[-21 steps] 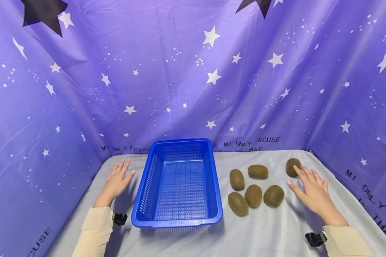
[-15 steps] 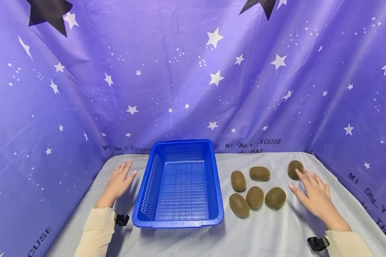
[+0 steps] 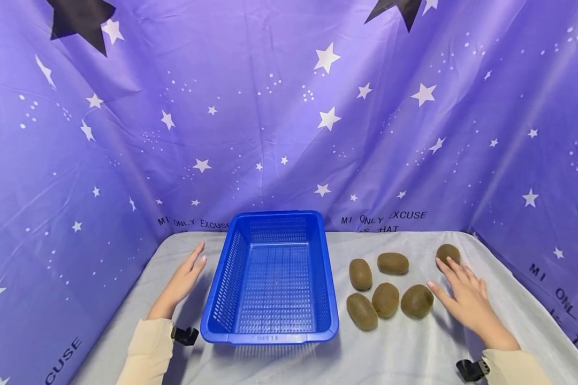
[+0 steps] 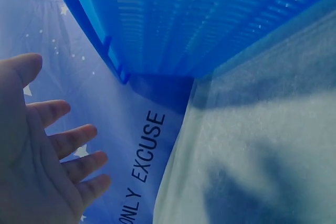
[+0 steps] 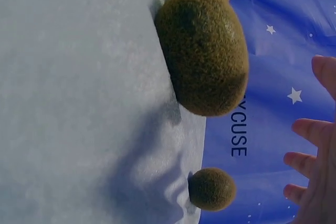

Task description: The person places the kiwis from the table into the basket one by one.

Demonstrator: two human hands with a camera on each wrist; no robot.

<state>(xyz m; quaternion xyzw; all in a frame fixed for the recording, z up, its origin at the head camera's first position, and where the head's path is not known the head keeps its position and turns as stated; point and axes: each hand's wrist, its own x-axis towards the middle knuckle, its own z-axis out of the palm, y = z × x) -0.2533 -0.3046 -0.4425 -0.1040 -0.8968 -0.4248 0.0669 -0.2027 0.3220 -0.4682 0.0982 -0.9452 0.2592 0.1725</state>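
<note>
To the left of a blue plastic basket (image 3: pixel 270 338), my left hand (image 3: pixel 182 280) hovers with straight fingers and holds nothing; the left wrist view shows its palm beside the basket's slotted wall (image 4: pixel 173 19). My right hand (image 3: pixel 467 299) is over the right part of the table, fingers spread and nothing in its grasp. Its fingertips overlap the far right kiwi (image 3: pixel 448 254) in the head view, while in the right wrist view the hand (image 5: pixel 320 156) is apart from that kiwi (image 5: pixel 212 189). Nearest its thumb is a rounder kiwi (image 3: pixel 417 301). No fruit lies in the basket.
Several more kiwis, among them one kiwi (image 3: pixel 360 275) by the basket's right side, lie on the pale cloth (image 3: pixel 390 358). A purple star-patterned curtain (image 3: pixel 250 107) encloses the table at the back and both sides. Black cameras (image 3: pixel 471 370) are strapped at the wrists.
The head view has shifted slightly, so the scene sits a little lower and to the right. My left hand has turned more edge-on. My right hand has moved slightly left relative to the kiwis.
</note>
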